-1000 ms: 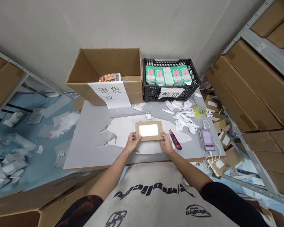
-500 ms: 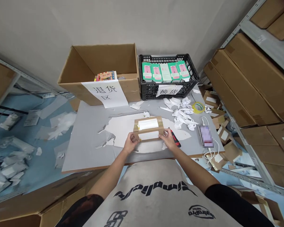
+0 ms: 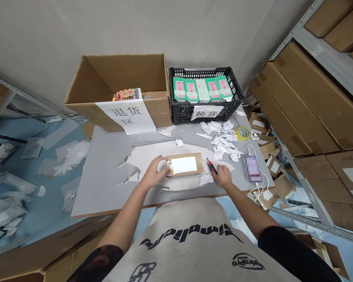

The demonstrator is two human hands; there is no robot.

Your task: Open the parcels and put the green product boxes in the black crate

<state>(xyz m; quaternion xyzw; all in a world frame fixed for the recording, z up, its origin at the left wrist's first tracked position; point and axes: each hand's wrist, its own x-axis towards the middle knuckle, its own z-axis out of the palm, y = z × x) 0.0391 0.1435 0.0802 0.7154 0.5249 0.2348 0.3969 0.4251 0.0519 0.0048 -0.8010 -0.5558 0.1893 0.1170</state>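
A small brown cardboard parcel (image 3: 198, 167) with a white label (image 3: 183, 165) and shiny tape at its ends lies on the desk in front of me. My left hand (image 3: 155, 170) is at the parcel's left end, thumb and fingers spread around the corner without wrapping it. To the right of the parcel, my right hand (image 3: 223, 174) has its curled fingers on the rear of a red and black utility knife (image 3: 211, 166). The knife's front end points away from me to the left. Part of its handle is hidden by my fingers.
Behind stand a large cardboard box (image 3: 163, 109) with a paper sign and a black crate (image 3: 179, 113) of green-and-pink boxes. Crumpled paper (image 3: 223, 145), a yellow tape roll (image 3: 243, 133) and a cabled phone (image 3: 253, 169) are on the right. Torn grey packaging (image 3: 135, 160) lies underneath.
Both hands have come off the parcel's near edge. The parcel now lies flat, one label facing up. My right hand has moved right onto the utility knife; my left hand has opened.
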